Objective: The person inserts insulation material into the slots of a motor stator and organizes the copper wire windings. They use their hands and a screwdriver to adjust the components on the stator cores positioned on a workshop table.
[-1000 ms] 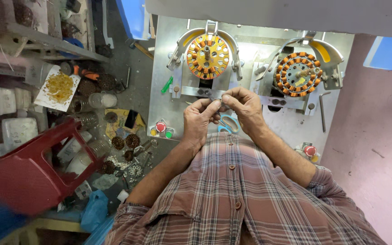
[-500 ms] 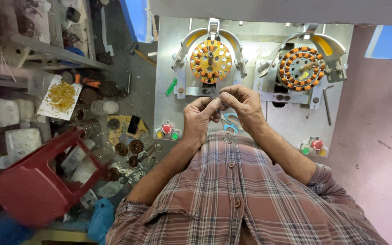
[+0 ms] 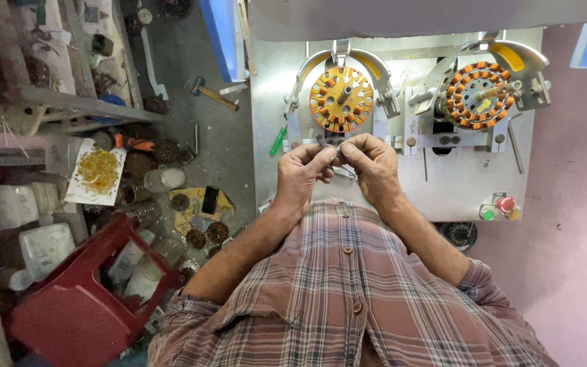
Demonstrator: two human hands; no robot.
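both hands sit a touch lower and closer to the chest than half a second back, and the view has slid so the red stool sits further down the left side; the pinch itself looks unchanged. left hand [image 3: 301, 173] and right hand [image 3: 374, 166] meet fingertip to fingertip just below the orange wheel [image 3: 341, 99], the round winding core clamped in the left fixture of the grey machine panel [image 3: 443, 183]. fingers of both hands are closed together on a small dark piece [image 3: 331, 145] held between them; too small to tell what it is. it hangs in front of the panel, right under that left wheel. over on the right fixture, a second wheel [image 3: 478, 95] wound with orange coils, tilted a little, with a yellow curved guard above it. low on the panel's right, a red button [image 3: 506, 204] with a green one just beside it. a green-handled tool [image 3: 278, 141] leans at the panel's left edge. down on the cluttered floor to the left: a white sheet [image 3: 96, 171] heaped with yellow bits, a flat yellow card with a black rectangle lying on it [image 3: 209, 200], a white square tub [image 3: 45, 249], and the red stool [image 3: 79, 306] near the plaid sleeve.
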